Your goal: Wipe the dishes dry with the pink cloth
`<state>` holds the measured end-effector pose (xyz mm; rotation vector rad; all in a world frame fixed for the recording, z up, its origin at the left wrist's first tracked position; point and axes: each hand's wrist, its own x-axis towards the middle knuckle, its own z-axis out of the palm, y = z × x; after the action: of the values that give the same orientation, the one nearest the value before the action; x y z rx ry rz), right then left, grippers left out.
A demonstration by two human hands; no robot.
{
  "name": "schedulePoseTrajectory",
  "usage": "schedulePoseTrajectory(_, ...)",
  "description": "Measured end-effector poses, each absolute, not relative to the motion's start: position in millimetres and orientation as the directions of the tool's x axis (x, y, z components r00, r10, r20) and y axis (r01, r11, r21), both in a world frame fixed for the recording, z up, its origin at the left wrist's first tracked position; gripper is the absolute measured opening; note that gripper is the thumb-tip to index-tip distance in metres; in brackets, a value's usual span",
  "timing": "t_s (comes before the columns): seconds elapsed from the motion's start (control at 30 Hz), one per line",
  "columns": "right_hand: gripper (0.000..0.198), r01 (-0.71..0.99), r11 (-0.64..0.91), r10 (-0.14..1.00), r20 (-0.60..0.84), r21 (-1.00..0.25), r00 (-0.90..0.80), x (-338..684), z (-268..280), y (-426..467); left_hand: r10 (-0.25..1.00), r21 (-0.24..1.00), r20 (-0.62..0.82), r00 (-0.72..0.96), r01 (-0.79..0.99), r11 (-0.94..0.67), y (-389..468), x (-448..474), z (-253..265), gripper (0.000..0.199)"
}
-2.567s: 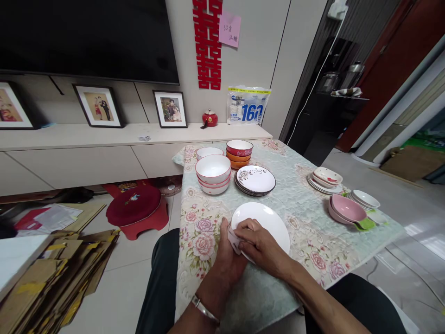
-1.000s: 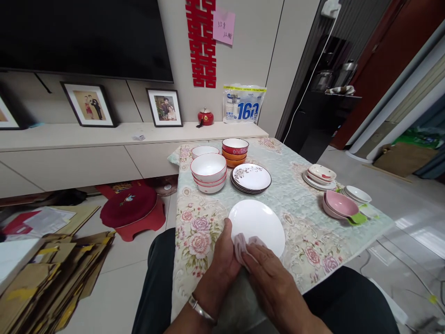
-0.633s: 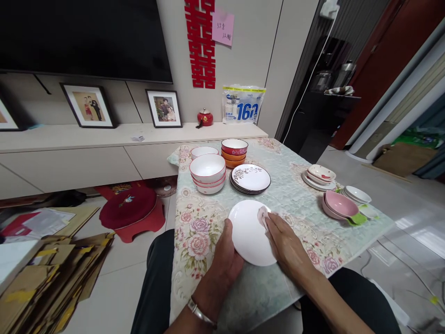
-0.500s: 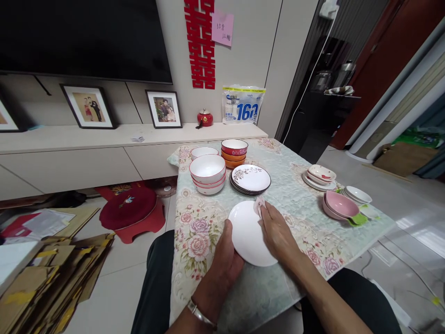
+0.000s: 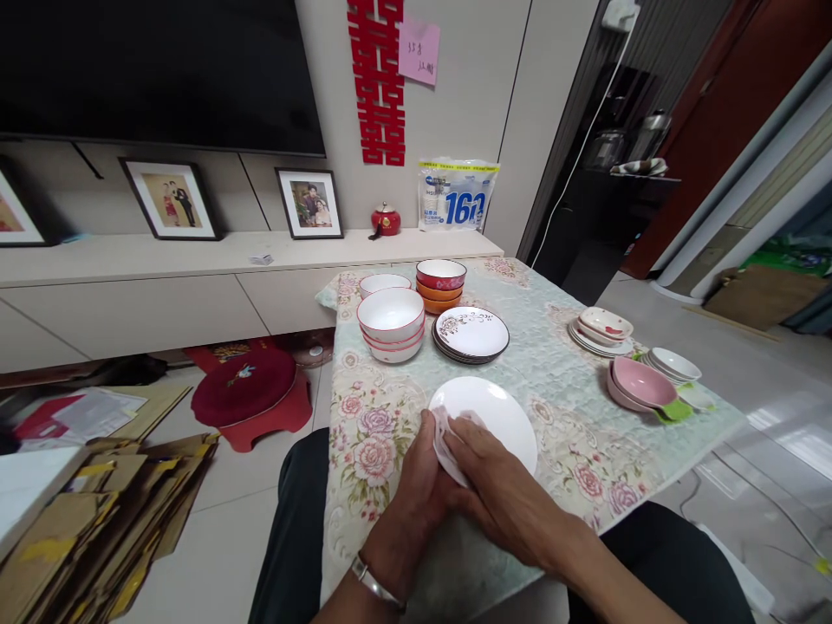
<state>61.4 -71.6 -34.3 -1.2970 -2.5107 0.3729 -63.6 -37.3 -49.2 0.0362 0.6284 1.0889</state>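
Note:
A plain white plate (image 5: 510,420) is held above the near part of the table, tilted slightly toward me. My left hand (image 5: 419,472) grips its left edge, thumb on the rim and the other fingers hidden underneath. Pressed on the plate's near-left surface is a pale pink cloth (image 5: 448,425), under the fingers of my right hand (image 5: 490,468). The two hands nearly meet at the near rim. Just beyond the plate stands a stack of dark-rimmed flowered plates (image 5: 471,334), beside several nested white bowls with red rims (image 5: 391,316).
Red and orange bowls (image 5: 440,286) are stacked at the back of the flowered tablecloth (image 5: 370,425). On the right are pink bowls (image 5: 643,383), small white bowls (image 5: 676,364) and heart-patterned dishes (image 5: 604,325). A red stool (image 5: 250,394) and flattened cardboard (image 5: 123,520) lie left of the table.
My right hand has moved the cloth from the plate's far rim across to its near-left side, beside my left thumb. My left hand keeps its hold on the rim.

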Motion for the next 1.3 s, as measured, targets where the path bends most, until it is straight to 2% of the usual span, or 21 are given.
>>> schedulePoseTrajectory(0.07,0.080,0.729,0.599,0.794,0.132,-0.330,-0.593,69,-37,-86,0.823,0.325,-0.472,0.316,-0.805,0.496,-38,-63,-49,0.054)
schedulePoseTrajectory(0.13,0.082,0.736,0.623,0.781,0.170,-0.266,-0.600,77,-45,-94,0.821,0.328,-0.471,0.323,-0.800,0.503,-39,-63,-48,0.056)
schedulePoseTrajectory(0.2,0.071,0.747,0.641,0.762,0.262,-0.173,-0.593,82,-54,-96,0.819,0.327,-0.463,0.339,-0.794,0.513,-39,-63,-47,0.057)
schedulePoseTrajectory(0.3,0.050,0.719,0.693,0.660,0.440,-0.043,-0.610,86,-60,-93,0.817,0.323,-0.449,0.363,-0.786,0.527,-37,-64,-47,0.060)
schedulePoseTrajectory(0.43,0.036,0.693,0.721,0.559,0.580,0.013,-0.592,83,-49,-90,0.824,0.325,-0.404,0.397,-0.780,0.535,-35,-66,-47,0.063)
schedulePoseTrajectory(0.57,0.038,0.720,0.688,0.603,0.620,-0.087,-0.502,77,-29,-89,0.856,0.347,-0.353,0.377,-0.797,0.494,-33,-67,-51,0.057)
schedulePoseTrajectory(0.8,0.032,0.690,0.579,0.724,0.663,-0.435,-0.190,93,9,-89,0.857,0.390,-0.380,0.348,-0.780,0.489,-34,-70,-55,0.057)
schedulePoseTrajectory(0.9,0.023,0.579,0.406,0.831,0.550,-0.707,0.089,111,21,-86,0.847,0.400,-0.416,0.331,-0.770,0.497,-35,-70,-54,0.054)
schedulePoseTrajectory(0.97,0.027,0.344,0.247,0.893,0.351,-0.906,0.282,122,26,-82,0.854,0.403,-0.409,0.320,-0.777,0.484,-36,-68,-52,0.047)
schedulePoseTrajectory(1.0,0.031,0.188,0.170,0.909,0.227,-0.967,0.348,127,27,-80,0.860,0.407,-0.399,0.316,-0.780,0.476,-36,-67,-50,0.044)
schedulePoseTrajectory(1.07,0.040,-0.100,0.048,0.921,0.005,-0.994,0.391,134,25,-73,0.875,0.419,-0.377,0.305,-0.786,0.454,-38,-66,-45,0.040)
schedulePoseTrajectory(1.13,0.046,-0.265,-0.035,0.919,-0.135,-0.964,0.370,139,20,-66,0.886,0.417,-0.331,0.324,-0.793,0.445,-39,-64,-41,0.041)
schedulePoseTrajectory(1.3,0.049,-0.360,-0.131,0.927,-0.243,-0.924,0.287,140,-6,-49,0.867,0.353,-0.231,0.442,-0.792,0.498,-42,-65,-38,0.056)
